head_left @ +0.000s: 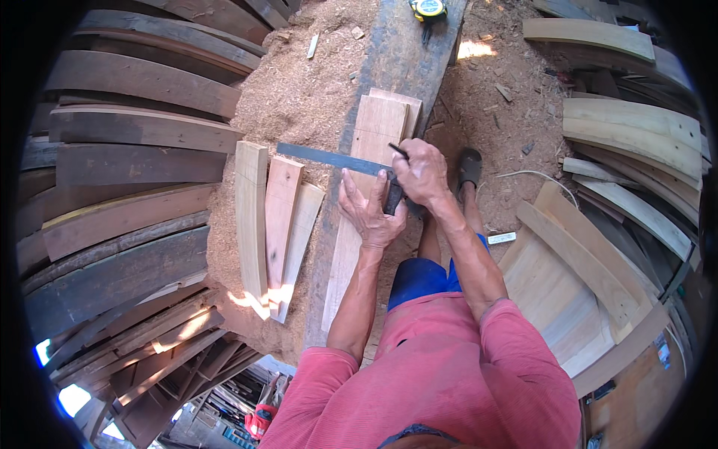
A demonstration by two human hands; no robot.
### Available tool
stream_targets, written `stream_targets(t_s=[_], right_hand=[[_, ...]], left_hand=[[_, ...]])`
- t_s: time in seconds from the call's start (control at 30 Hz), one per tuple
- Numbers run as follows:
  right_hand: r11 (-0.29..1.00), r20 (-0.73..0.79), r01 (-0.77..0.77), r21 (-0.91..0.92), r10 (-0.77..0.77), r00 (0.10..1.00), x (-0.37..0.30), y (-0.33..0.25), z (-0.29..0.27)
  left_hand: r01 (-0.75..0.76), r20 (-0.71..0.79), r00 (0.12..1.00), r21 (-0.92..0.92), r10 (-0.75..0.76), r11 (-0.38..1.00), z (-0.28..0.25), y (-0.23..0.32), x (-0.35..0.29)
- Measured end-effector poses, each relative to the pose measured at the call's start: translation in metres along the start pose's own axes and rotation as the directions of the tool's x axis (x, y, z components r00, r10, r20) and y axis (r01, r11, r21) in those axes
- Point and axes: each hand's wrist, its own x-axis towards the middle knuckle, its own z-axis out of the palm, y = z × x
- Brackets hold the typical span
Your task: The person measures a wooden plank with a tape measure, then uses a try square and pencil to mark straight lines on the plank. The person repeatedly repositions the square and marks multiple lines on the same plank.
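A try square [318,155] lies across a pale wooden board [378,127], its dark blade reaching past the board's left edge. My left hand [374,213] holds the square, fingers pressed down near the blade and the dark stock by the board's right edge. Pinched in my right hand [423,173] is a black marking pen or pencil [398,150], its tip close above the blade. Part of another board [413,112] shows beside the first. Both lie on a long worn bench plank [400,56]. My palms hide some of the square and the board.
A yellow and black tape measure [428,9] sits at the plank's far end. Several cut boards [253,217] rest left of the plank, over sawdust [292,97]. Timber stacks [142,142] line the left side. At right are more planks [628,127] and a wooden panel assembly [576,277].
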Motion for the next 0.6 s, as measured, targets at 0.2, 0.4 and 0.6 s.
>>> stream_targets(t_s=[0.2, 0.4, 0.6], right_hand=[[0.88, -0.029, -0.15, 0.45, 0.183, 0.983, -0.018, 0.028, -0.015], [0.803, 0.344, -0.353, 0.479, 0.199, 0.918, -0.065, 0.038, 0.014], [0.775, 0.212, -0.311, 0.55, 0.23, 0.95, -0.071, 0.038, 0.035]], left_hand=[[-0.005, 0.032, 0.999, -0.018, 0.006, 1.0, -0.003, -0.001, 0.0], [-0.01, 0.022, 1.0, -0.02, 0.01, 1.0, -0.002, -0.003, 0.0], [-0.004, 0.025, 1.0, 0.009, 0.004, 1.0, 0.0, -0.005, 0.0]])
